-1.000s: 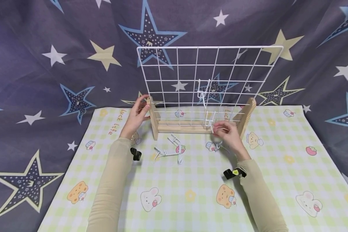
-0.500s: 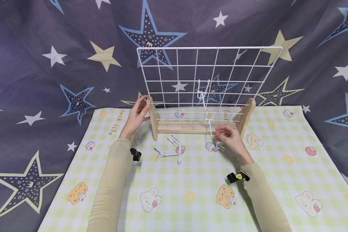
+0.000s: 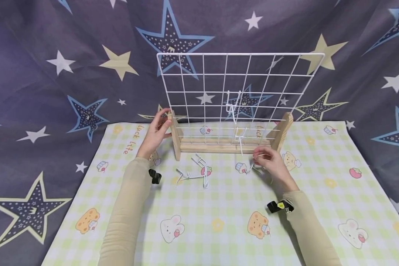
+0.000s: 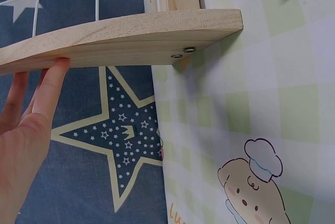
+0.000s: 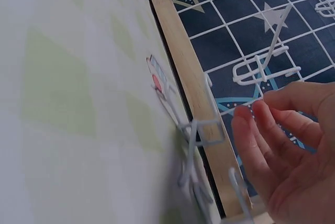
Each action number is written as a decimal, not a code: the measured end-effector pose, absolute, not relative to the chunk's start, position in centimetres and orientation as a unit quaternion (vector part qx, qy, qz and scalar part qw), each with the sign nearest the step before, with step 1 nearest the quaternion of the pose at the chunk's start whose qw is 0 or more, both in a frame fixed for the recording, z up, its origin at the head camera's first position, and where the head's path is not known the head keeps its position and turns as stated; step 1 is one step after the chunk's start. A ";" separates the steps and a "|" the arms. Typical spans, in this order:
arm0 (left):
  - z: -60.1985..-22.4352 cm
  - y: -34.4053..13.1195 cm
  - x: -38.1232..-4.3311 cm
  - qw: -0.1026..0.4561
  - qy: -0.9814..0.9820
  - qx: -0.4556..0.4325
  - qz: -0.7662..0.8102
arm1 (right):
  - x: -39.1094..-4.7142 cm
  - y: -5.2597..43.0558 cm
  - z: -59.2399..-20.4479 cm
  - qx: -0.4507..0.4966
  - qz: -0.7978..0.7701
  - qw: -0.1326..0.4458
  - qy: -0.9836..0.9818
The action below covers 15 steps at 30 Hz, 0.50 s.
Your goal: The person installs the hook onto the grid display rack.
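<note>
A white wire grid panel (image 3: 215,74) stands in a wooden base with two side posts. My left hand (image 3: 155,132) rests its fingertips against the outer face of the left wooden post (image 4: 131,46). My right hand (image 3: 270,161) is in front of the base, near its right end, fingers loosely bent and nothing between them. Two white wire hooks hang on the grid: an upper hook (image 3: 232,109) and a lower hook (image 3: 241,142), whose prong points forward. In the right wrist view the fingertips are close to the lower hook (image 5: 261,72), with loose white hooks (image 5: 201,132) beside them.
Several loose white hooks (image 3: 199,173) lie on the checked tablecloth (image 3: 199,244) in front of the base's left half. More loose hooks (image 3: 250,168) lie under my right hand. A dark star-print curtain (image 3: 86,48) hangs behind the rack.
My right hand has let go of the lower hook and drawn back to the right and towards me. The hook stays on the grid. My left hand keeps its place on the post.
</note>
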State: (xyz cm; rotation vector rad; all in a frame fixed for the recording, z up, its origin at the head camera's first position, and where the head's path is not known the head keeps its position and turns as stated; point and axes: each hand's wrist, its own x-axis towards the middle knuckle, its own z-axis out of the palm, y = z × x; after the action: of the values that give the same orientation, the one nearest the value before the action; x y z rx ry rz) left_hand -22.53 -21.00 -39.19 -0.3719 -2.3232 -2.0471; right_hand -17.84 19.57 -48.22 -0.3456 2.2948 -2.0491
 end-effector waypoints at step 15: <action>-39.3 -21.0 -22.6 0.013 -0.744 -0.119 -0.657 | -16.9 22.3 -47.8 -0.096 -0.604 0.008 0.791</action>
State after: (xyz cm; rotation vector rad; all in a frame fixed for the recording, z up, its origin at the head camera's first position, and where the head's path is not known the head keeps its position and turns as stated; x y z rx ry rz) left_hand -22.63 -21.05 -39.27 -0.3717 -2.3196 -2.0465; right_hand -16.90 22.32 -47.84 -0.2989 2.4721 -1.8876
